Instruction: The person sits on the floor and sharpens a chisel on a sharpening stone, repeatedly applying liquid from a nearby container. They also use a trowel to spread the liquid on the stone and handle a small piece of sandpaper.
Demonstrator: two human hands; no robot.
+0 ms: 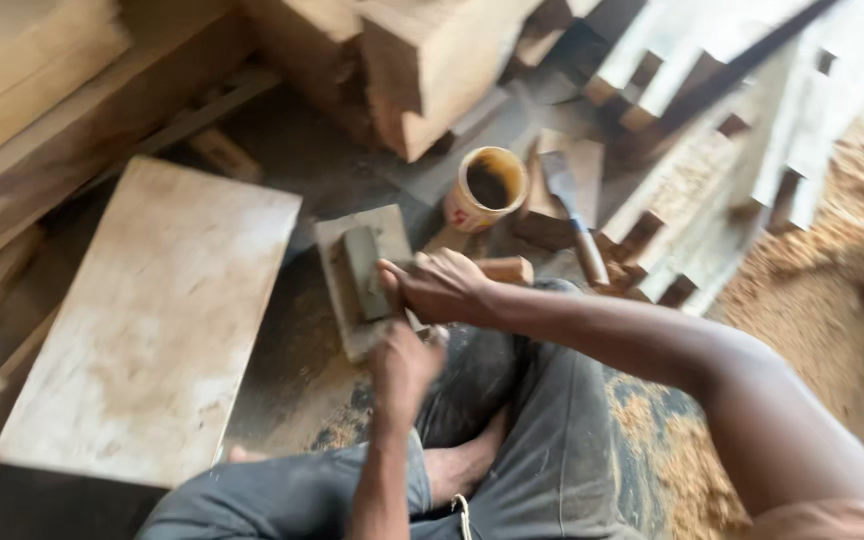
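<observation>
grey block [360, 270] under right hand [442, 288], on slab [337, 245]

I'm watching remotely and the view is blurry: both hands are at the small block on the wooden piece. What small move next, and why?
Probably press the grey block flat with the right hand while the left hand steadies the small wooden piece under it. The block lies on that piece, both hands are on it, and the open tub and scraper lie untouched.

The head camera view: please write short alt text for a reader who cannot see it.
A seated person's right hand presses a small grey block on a flat slab, left hand beside it. Nearby are a wide board, an open tin and sawdust.
</observation>
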